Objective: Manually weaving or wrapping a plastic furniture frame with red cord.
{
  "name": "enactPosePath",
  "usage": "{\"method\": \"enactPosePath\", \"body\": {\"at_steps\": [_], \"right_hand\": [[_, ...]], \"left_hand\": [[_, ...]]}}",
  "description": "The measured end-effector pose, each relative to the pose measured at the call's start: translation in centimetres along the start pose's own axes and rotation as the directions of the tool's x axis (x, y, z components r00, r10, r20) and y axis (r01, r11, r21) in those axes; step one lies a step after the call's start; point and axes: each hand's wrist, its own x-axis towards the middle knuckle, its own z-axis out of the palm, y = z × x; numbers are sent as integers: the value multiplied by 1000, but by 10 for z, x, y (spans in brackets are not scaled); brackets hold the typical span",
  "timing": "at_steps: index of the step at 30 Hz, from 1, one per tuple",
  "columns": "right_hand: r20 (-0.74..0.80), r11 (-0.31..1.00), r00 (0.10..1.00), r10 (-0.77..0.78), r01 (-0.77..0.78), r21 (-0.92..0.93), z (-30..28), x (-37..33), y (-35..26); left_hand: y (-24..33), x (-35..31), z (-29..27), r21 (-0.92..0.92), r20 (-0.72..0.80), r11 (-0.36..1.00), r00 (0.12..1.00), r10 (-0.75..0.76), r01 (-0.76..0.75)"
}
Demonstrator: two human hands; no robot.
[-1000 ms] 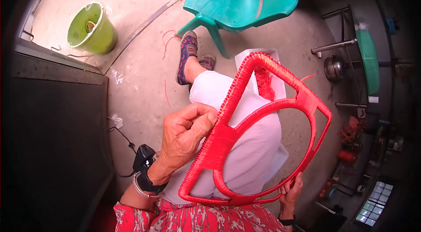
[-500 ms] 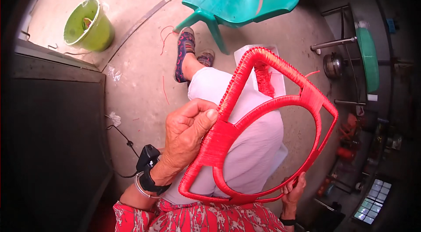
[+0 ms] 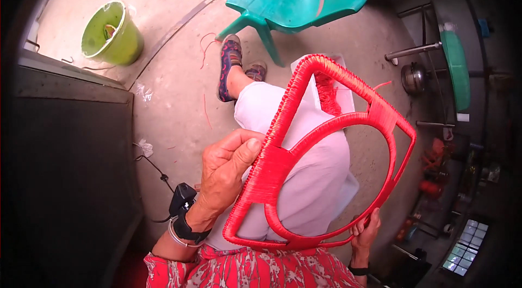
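Note:
A squarish frame (image 3: 266,176) wrapped tightly in shiny red cord, with a round ring inside it, is held tilted above my lap. My left hand (image 3: 223,174) pinches its left edge between thumb and bent forefinger. At the lower right corner, the fingers of my right hand (image 3: 365,235) close round the rim; part of that hand is hidden behind it. A short loose cord end (image 3: 383,84) sticks out past the upper right side. Through the frame show my pale trousers (image 3: 310,179) and a white tray (image 3: 310,94) holding a bundle of red cord (image 3: 327,95).
A green plastic chair (image 3: 288,2) stands ahead on the concrete floor. Far left is a lime bucket (image 3: 113,38), with a dark panel (image 3: 70,168) nearer. A black cable (image 3: 155,171) runs beside my left arm. On the right are a green-topped stand (image 3: 455,70) and a metal pot (image 3: 413,78).
The red frame and my left hand have shifted slightly left and down together. My right hand keeps its grip at the corner. The surroundings have moved slightly in the view.

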Motion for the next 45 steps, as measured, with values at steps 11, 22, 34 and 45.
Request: {"method": "enactPosePath", "body": {"at_steps": [11, 22, 34, 45], "right_hand": [[3, 1000, 1000, 19, -19, 21, 0, 1, -1], [-2, 999, 1000, 13, -13, 38, 10, 1, 0], [45, 991, 998, -42, 36, 131, 16, 4, 5], [68, 998, 996, -52, 50, 34, 15, 3, -4]], "left_hand": [[0, -14, 3, -55, -103, 998, 995, -12, 6], [1, -21, 9, -106, -215, 994, 976, 18, -42], [4, -25, -1, 22, -231, 998, 971, 62, -58], [5, -16, -6, 110, -206, 987, 969, 140, -119]]}}
